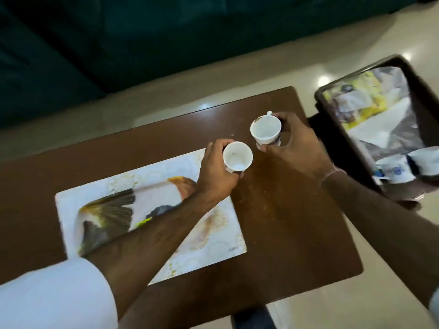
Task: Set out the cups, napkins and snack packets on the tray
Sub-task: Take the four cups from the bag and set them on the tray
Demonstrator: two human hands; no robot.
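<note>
We hold two white cups above a dark brown table [297, 233], one in each hand. Left hand [215, 173] wraps the left cup [237, 157] from the side, fingers curled round its wall and pressed together; the cup's mouth tips up toward the camera, its axis leaning a little toward us, over the table near the corner of a placemat [213, 236]. Right hand [298, 148] grips the right cup [265, 131] at its lower body, thumb and fingers closed on it; this cup also shows its open mouth, with a small white handle pointing away from us at the upper rim. Blue markings show on its outer wall near the base; too blurred to read. Both cups look glazed and smooth, round-mouthed, tapering to a narrower foot, and empty inside. They sit close together but apart. The placemat is a white rectangle with a printed brown-and-grey bird, its long side running slantwise across the table; small print at one corner cannot be read. To the right, off the table edge, a dark brown rectangular tray [319, 95] with rounded corners holds yellow snack packets [363, 89], white napkins [380, 129] and two more white cups with blue motifs [392, 170], all motion-blurred. A white sleeve [54, 298] covers our left forearm.
</note>
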